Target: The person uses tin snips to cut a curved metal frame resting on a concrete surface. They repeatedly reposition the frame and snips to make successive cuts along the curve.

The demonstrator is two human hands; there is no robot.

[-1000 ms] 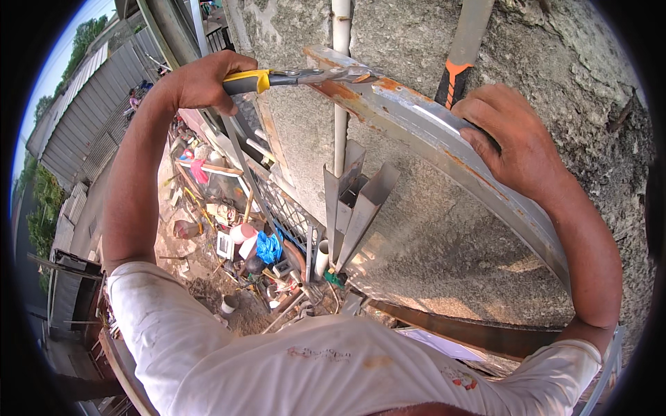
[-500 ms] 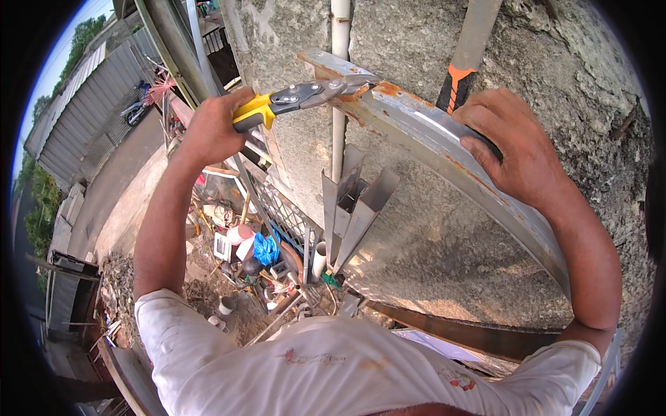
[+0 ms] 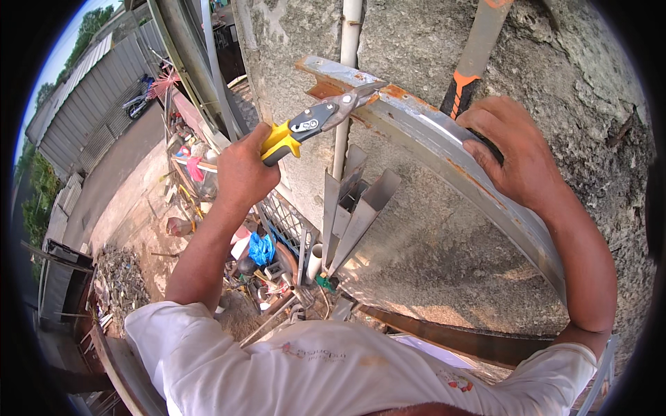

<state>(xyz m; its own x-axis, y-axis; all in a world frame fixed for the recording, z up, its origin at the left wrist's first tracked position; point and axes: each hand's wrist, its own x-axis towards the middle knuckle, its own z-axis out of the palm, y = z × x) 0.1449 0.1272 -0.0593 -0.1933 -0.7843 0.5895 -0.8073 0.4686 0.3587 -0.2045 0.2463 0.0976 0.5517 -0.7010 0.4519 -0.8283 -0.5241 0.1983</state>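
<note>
My left hand (image 3: 248,165) is closed round the yellow and black handles of a pair of tin snips (image 3: 316,123). Their jaws meet the top of a long, rust-spotted metal channel (image 3: 444,154), close to its far left end. My right hand (image 3: 512,149) grips the channel's upper edge farther along, fingers curled over it. Something dark shows beneath those fingers; I cannot make out what it is. Just behind the right hand, a flat-bladed tool with a black and orange handle (image 3: 463,89) rests against the wall, its lower end hidden.
A rough concrete wall (image 3: 430,229) stands behind the channel, with a white pipe (image 3: 352,31) running up it. Several upright metal offcuts (image 3: 364,204) lean below. Scrap and a blue plastic bag (image 3: 261,248) lie on the ground, beside a metal lattice (image 3: 283,218).
My left hand has moved right and down, swinging the snips' handles lower so the tool slants upward to the channel. My right hand keeps its hold. The view has shifted slightly.
</note>
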